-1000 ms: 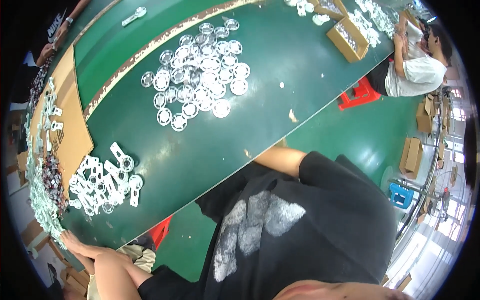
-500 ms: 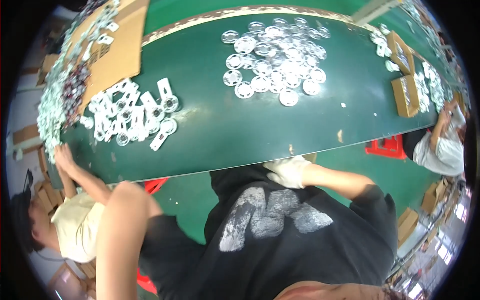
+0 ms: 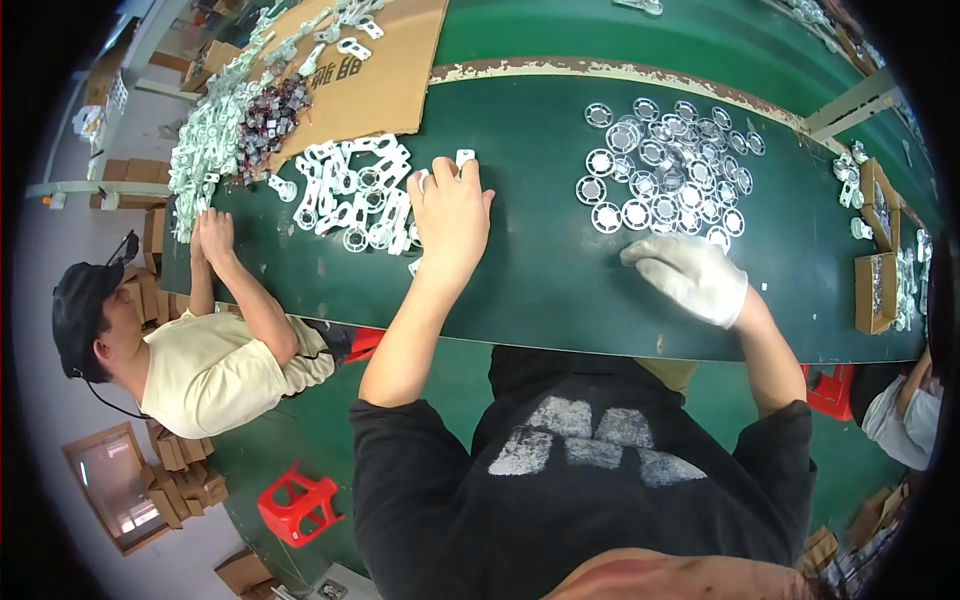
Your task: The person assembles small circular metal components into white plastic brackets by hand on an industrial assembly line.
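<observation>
My bare left hand (image 3: 452, 215) reaches over the near right edge of a pile of white handled parts with round ends (image 3: 345, 195). Its fingers curl down over one white handled part (image 3: 465, 156), whose tip shows past the fingertips; the rest is hidden under the hand. My right hand (image 3: 690, 280), in a white glove, hovers or rests just in front of a spread of clear round discs with spoked centres (image 3: 663, 180). Its fingers stretch to the left, slightly apart, and I see nothing in them.
Both groups lie on a long dark green table (image 3: 540, 250). At left are brown cardboard (image 3: 400, 90), a heap of pale green parts (image 3: 205, 140) and small dark parts (image 3: 268, 125). A co-worker (image 3: 220, 370) sits there. Small cardboard boxes (image 3: 876, 290) stand at the right.
The view has swung left. My left hand has come from low at the left onto the white parts. My gloved right hand has risen from the table's front edge toward the clear discs.
</observation>
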`<state>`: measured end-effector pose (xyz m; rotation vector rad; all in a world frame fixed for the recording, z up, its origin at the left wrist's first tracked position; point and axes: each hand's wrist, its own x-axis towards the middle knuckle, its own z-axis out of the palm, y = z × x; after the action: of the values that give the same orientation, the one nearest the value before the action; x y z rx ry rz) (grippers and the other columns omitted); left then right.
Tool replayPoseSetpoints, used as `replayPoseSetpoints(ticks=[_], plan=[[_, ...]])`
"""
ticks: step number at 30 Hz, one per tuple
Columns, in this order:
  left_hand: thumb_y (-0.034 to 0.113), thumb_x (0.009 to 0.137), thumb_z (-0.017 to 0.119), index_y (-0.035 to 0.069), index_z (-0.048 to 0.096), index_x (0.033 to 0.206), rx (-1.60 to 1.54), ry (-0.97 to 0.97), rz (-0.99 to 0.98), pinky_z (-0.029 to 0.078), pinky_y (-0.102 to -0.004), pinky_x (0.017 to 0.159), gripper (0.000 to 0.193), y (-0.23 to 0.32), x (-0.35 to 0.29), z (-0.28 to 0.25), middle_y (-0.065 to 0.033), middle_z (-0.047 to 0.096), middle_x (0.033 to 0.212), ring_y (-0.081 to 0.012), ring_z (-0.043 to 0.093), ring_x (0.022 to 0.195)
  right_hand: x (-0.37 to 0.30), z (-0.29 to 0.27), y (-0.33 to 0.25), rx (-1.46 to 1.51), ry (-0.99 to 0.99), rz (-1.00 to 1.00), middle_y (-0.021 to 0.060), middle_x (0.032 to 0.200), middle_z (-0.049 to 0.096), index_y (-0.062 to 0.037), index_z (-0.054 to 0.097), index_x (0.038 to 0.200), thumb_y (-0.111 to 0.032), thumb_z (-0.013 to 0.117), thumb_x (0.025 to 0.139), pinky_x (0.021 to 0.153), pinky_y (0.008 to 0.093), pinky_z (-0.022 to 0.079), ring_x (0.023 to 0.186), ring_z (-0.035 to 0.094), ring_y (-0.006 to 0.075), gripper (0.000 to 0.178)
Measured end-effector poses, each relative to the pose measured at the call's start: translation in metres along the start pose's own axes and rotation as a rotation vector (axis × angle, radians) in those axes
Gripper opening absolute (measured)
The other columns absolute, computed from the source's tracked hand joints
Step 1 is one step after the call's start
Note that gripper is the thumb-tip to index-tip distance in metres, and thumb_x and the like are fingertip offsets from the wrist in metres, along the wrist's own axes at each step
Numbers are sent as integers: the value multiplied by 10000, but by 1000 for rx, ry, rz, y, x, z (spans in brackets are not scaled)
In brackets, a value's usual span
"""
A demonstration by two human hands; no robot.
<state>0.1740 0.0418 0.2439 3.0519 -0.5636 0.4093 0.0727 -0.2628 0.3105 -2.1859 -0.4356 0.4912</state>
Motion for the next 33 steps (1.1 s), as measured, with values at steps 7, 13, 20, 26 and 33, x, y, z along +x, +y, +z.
replayPoseSetpoints(ticks=[7, 13, 20, 26, 33], plan=[[38, 802, 761, 84, 627, 1259, -804, 40, 491, 560, -412, 917, 478, 59, 3, -38, -161, 593, 1274, -353, 635, 1113, 18, 21, 13, -534, 630, -359, 171, 1374, 573, -74, 542, 1360, 10, 789, 683, 1043, 515, 468, 1251, 560, 428, 725], [110, 747, 838, 157, 601, 1305, -1096, 123, 639, 585, -389, 806, 609, 115, 28, -38, -103, 587, 1249, -284, 665, 1018, 10, 4, 44, -712, 640, -95, 98, 874, 702, -119, 679, 1103, -143, 735, 788, 717, 427, 545, 818, 683, 321, 321], [409, 661, 898, 126, 643, 1195, -629, 39, 391, 446, -410, 860, 656, 77, 38, 22, -60, 619, 1112, -274, 588, 1026, 8, -25, 63, -272, 805, 407, 134, 974, 739, -134, 691, 1204, -324, 664, 869, 832, 392, 552, 930, 711, 322, 387], [248, 704, 903, 115, 652, 1187, -672, -49, 355, 475, -369, 802, 560, 72, 46, 27, -24, 638, 985, -242, 586, 896, 0, -14, 75, -337, 901, 205, 93, 930, 755, -145, 716, 1158, -235, 789, 789, 762, 349, 577, 828, 736, 276, 386], [217, 731, 878, 105, 586, 1362, -624, -192, 289, 474, -402, 966, 704, 47, 46, 4, -130, 532, 1294, -345, 517, 1167, 2, -5, 71, -374, 788, 237, 83, 953, 762, -163, 717, 1140, -247, 755, 829, 776, 354, 573, 864, 737, 283, 324]])
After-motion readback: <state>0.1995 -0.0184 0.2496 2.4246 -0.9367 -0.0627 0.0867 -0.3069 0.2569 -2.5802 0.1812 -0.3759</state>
